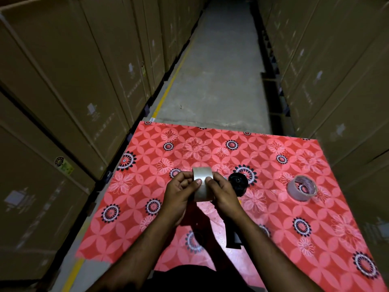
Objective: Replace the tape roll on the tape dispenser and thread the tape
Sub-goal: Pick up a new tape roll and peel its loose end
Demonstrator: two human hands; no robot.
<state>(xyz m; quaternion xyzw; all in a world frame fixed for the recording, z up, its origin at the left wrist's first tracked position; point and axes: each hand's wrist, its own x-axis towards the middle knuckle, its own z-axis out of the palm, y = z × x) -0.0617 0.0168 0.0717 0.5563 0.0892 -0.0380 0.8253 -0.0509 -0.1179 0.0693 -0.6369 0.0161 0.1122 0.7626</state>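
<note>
Bare hands [202,192] around glossy round tape roll [202,182]

the table cover [263,207] is coral red, printed with paler pink petal shapes, fine white outline flowers and round black-and-white rosettes; the tape roll [202,182] between the 2 hands is shiny pale grey-beige; the second roll [303,187] on the cover is translucent pinkish tan; the dispenser [237,183] is black; the stacked cartons [63,91] are plain brown; a yellow line [170,85] runs along the grey floor
</note>
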